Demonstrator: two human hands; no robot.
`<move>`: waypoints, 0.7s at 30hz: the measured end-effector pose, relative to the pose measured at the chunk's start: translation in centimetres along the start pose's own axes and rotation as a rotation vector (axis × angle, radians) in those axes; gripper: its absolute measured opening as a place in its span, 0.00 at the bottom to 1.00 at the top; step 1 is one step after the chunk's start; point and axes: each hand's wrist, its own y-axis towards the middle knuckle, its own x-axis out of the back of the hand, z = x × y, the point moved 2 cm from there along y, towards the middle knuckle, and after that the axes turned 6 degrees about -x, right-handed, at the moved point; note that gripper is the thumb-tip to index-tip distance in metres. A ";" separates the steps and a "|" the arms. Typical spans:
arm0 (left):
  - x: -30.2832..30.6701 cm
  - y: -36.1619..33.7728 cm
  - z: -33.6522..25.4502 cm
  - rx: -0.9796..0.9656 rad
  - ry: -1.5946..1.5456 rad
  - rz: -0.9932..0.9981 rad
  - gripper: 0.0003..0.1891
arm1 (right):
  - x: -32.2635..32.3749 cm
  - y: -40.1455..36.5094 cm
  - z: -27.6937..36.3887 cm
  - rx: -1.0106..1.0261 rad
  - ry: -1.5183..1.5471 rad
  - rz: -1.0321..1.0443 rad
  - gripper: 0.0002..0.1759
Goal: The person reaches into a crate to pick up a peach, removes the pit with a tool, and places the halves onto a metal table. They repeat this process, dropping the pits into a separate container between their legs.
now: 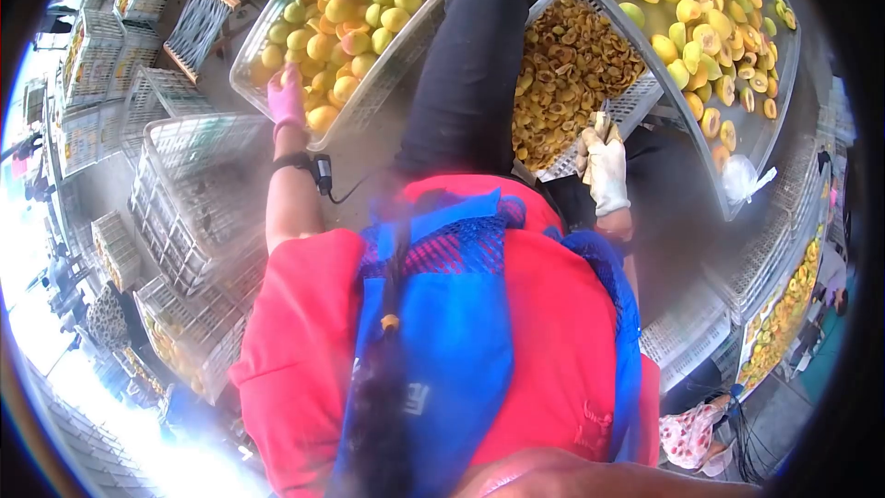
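My left hand point(288, 100), in a pink glove, reaches over the near left rim of a pale plastic crate point(376, 100) filled with whole yellow-green fruit point(339, 9). Its fingers are closed around one fruit point(289, 71) at the crate's edge. My right hand point(604, 161) wears a whitish glove and is held above my lap, its fingers closed on a small, thin thing whose kind I cannot tell. Just beyond it, a crate point(636, 101) contains many brownish-yellow cut pieces point(572, 69).
Cut fruit halves point(710, 28) are piled on a metal tray point(779, 120) at the right, near a white plastic bag point(742, 180). Stacked crates point(198, 184) stand on the left. My knee point(484, 9) is between the two fruit crates. Another person point(691, 433) is at lower right.
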 end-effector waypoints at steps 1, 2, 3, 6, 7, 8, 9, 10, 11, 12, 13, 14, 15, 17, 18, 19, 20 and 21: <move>-1.2 -0.5 -1.1 -0.050 0.159 -0.002 0.37 | -0.1 -0.1 0.1 -0.011 -0.022 0.005 0.10; -1.8 -0.4 -1.6 -0.101 0.319 -0.004 0.38 | -0.2 -0.2 0.2 -0.022 -0.044 0.009 0.10; -3.2 1.9 1.7 -0.237 0.470 0.000 0.42 | -0.4 -0.3 0.3 0.000 -0.064 -0.003 0.11; -6.8 1.5 4.4 -0.224 0.765 0.177 0.49 | -0.1 -0.2 0.0 -0.018 -0.095 -0.012 0.19; -7.5 0.6 3.7 -0.134 0.902 0.303 0.49 | -0.5 -0.5 0.3 -0.021 -0.108 -0.031 0.19; -8.1 0.9 3.9 -0.090 0.864 0.235 0.49 | -0.7 -0.3 0.1 -0.006 -0.093 -0.030 0.18; -8.5 1.2 3.8 -0.083 0.843 0.235 0.49 | -0.6 -0.1 -0.3 0.006 -0.083 -0.029 0.18; -8.5 1.0 3.9 -0.066 0.823 0.232 0.50 | -0.3 -0.1 -0.6 0.015 -0.079 -0.021 0.17; -8.4 1.1 3.9 -0.071 0.834 0.247 0.51 | -0.4 -0.1 -0.5 0.025 -0.076 -0.027 0.16; -8.3 1.6 3.5 -0.061 0.842 0.269 0.52 | -0.7 0.2 -0.4 0.016 -0.075 -0.022 0.15; -8.1 1.7 3.3 -0.048 0.854 0.294 0.52 | -0.8 0.3 -0.4 0.002 -0.073 -0.019 0.15; -8.0 1.6 3.3 -0.033 0.867 0.325 0.53 | -0.8 0.2 -0.6 -0.018 -0.073 -0.019 0.14; -7.7 1.5 3.1 -0.029 0.867 0.326 0.51 | -0.8 0.0 -0.5 0.006 -0.080 -0.018 0.14; -7.1 1.9 2.2 -0.025 0.867 0.326 0.49 | -1.2 -0.4 0.0 0.056 -0.090 -0.017 0.13; -6.9 1.7 1.3 -0.021 0.865 0.325 0.48 | -1.2 -0.3 0.3 0.082 -0.098 -0.014 0.13; -6.9 1.4 0.3 -0.136 0.789 0.231 0.37 | -0.3 0.5 -0.5 0.240 -0.280 -0.102 0.17; -7.4 0.6 -0.6 -0.284 0.668 0.185 0.33 | 0.1 0.7 -0.7 0.356 -0.325 -0.158 0.18; -8.0 -1.4 -3.2 -0.429 0.545 0.137 0.30 | 0.2 0.7 -0.7 0.472 -0.368 -0.212 0.19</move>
